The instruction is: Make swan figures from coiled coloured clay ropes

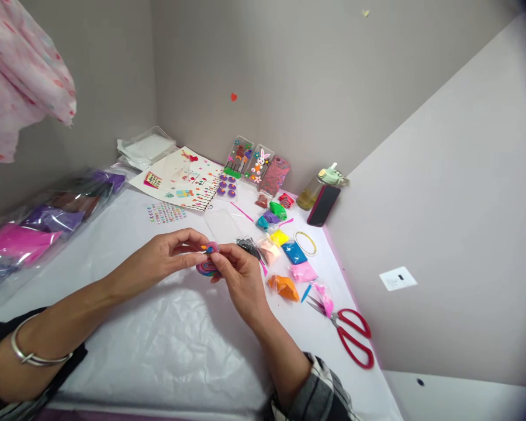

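Note:
Both hands hold a small multicoloured piece of modelling clay (pixel 207 269), swirled in pink, blue and purple with a curled top. My left hand (pixel 175 251) pinches the curled upper end between thumb and fingers. Wrapped around the lower part, my right hand (pixel 241 272) presses its thumb near the middle of the piece and hides some of it. Just beyond the hands lies a clear phone case (pixel 222 225). Black clay in a clear packet (pixel 248 245) sits right behind my right hand.
Packets of clay, among them orange (pixel 284 287) and blue (pixel 294 252), lie at right near red-handled scissors (pixel 353 336). Decorated phone cases (pixel 275 175), a bottle (pixel 309 196) and a phone (pixel 324 206) stand at the wall. A drawn sheet (pixel 175 169) and bagged clay (pixel 24 242) lie left.

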`<state>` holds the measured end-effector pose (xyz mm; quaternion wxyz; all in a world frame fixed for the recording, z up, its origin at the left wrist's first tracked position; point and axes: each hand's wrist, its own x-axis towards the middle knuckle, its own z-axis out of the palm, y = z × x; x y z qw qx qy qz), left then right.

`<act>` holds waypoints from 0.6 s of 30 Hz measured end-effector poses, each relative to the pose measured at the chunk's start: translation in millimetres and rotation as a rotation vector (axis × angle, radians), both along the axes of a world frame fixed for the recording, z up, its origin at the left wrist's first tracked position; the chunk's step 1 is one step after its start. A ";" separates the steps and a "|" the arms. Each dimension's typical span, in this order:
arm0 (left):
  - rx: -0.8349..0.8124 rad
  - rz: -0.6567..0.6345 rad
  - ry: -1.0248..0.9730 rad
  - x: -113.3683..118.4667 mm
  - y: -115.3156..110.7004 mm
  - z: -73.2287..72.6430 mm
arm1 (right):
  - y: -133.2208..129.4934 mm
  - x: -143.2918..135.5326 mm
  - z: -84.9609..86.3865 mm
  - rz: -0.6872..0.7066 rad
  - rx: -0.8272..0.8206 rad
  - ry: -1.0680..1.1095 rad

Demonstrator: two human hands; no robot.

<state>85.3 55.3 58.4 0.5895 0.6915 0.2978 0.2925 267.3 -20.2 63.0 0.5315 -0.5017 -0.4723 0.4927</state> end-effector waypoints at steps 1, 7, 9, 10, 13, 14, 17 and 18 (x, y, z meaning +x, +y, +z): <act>0.008 0.023 0.000 1.1 -1.0 0.3 | -0.3 -0.6 0.8 0.006 -0.001 0.001; 0.040 0.110 -0.015 5.0 -4.1 2.1 | -0.9 -4.5 6.4 0.024 -0.011 0.008; 0.046 0.118 -0.019 5.8 -4.8 2.9 | -0.9 -5.3 6.5 0.017 -0.016 -0.001; 0.049 0.120 -0.024 6.4 -5.3 3.2 | -0.9 -5.6 6.0 0.014 -0.014 -0.006; 0.052 0.123 -0.037 8.4 -6.7 2.1 | -0.5 -5.5 3.1 0.003 -0.003 -0.015; 0.049 0.123 -0.043 8.9 -6.9 0.8 | -0.2 -5.2 1.9 -0.001 0.000 -0.015; 0.015 0.122 -0.054 9.6 -6.6 -4.8 | 1.4 -3.7 -1.1 -0.015 0.008 -0.002; -0.001 0.119 -0.054 9.4 -6.3 -6.6 | 1.9 -3.1 -1.7 -0.022 0.013 0.007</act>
